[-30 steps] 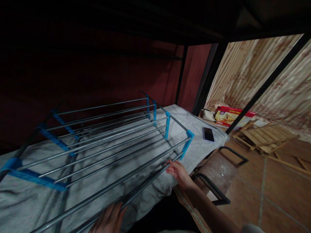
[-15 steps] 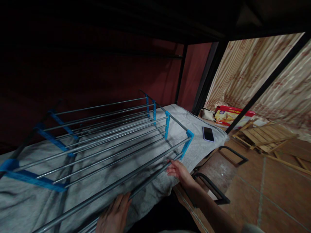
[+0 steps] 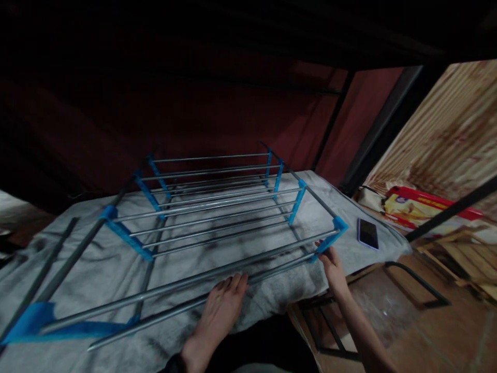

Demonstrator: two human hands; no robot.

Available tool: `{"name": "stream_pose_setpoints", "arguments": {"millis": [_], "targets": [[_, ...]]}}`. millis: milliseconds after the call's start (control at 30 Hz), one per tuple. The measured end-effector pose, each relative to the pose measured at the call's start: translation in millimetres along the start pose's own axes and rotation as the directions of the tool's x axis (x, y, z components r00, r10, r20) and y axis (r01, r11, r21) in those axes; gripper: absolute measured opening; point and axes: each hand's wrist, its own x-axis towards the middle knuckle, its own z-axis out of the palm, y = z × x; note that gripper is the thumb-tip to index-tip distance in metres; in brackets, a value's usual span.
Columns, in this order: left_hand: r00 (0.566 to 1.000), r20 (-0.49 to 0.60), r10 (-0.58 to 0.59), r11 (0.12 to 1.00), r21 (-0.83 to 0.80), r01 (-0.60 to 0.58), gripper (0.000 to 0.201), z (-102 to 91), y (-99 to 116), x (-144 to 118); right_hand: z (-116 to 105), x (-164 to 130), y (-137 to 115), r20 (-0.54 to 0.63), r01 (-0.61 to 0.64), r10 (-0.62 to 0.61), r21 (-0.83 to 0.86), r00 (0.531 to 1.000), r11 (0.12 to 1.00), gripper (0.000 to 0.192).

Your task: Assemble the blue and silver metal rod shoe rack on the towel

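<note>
- Head view: a rack (image 3: 217, 207) of grey metal rods and blue plastic side pieces lies flat on a bed (image 3: 97, 269) covered by a grey blanket, under a dark upper bunk.
- The rack runs from the near edge of the bed back towards the dark red wall (image 3: 194, 114); its nearest rods lie along the near edge, and one blue end piece (image 3: 66, 329) sits at the near left corner.
- The left hand (image 3: 221, 305) rests flat on the blanket at the middle of the near edge, fingers spread and open, their tips touching the nearest rod (image 3: 186, 305); it grips nothing.
- The right hand (image 3: 332, 261) is at the rack's near right corner, fingers curled against the blue corner piece (image 3: 334, 235) where the rods end. Whether it clasps the piece fully or only presses on it cannot be told.
- A dark phone (image 3: 367, 234) lies flat on the blanket near the right end of the bed, just beside the rack's right side and apart from the right hand.
- Past the right end of the bed, a red and yellow box (image 3: 423, 210) lies near a striped curtain (image 3: 446, 140).
- On the tiled floor (image 3: 438, 336) below the bed's right end lies a black metal frame (image 3: 419, 282), with wooden slats (image 3: 473, 259) near the right edge.
</note>
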Motion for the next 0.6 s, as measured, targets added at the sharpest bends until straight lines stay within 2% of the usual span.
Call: {"name": "stream_pose_setpoints", "arguments": {"millis": [133, 433, 600], "targets": [[1.0, 0.012, -0.005, 1.0, 0.012, 0.005, 0.04, 0.4, 0.9, 2.8, -1.2, 1.2, 1.4, 0.021, 0.027, -0.026, -0.078, 0.999, 0.997, 0.046], [1.0, 0.022, -0.006, 1.0, 0.021, 0.005, 0.04, 1.2, -3.2, 6.0, -4.7, 1.0, 8.9, 0.053, 0.005, -0.002, -0.043, 0.999, 0.999, 0.051], [1.0, 0.008, 0.008, 1.0, 0.015, -0.008, 0.038, -3.8, -1.9, 7.5, -1.8, -0.4, 5.2, 0.018, -0.039, 0.04, -0.042, 0.999, 0.998, 0.052]]}}
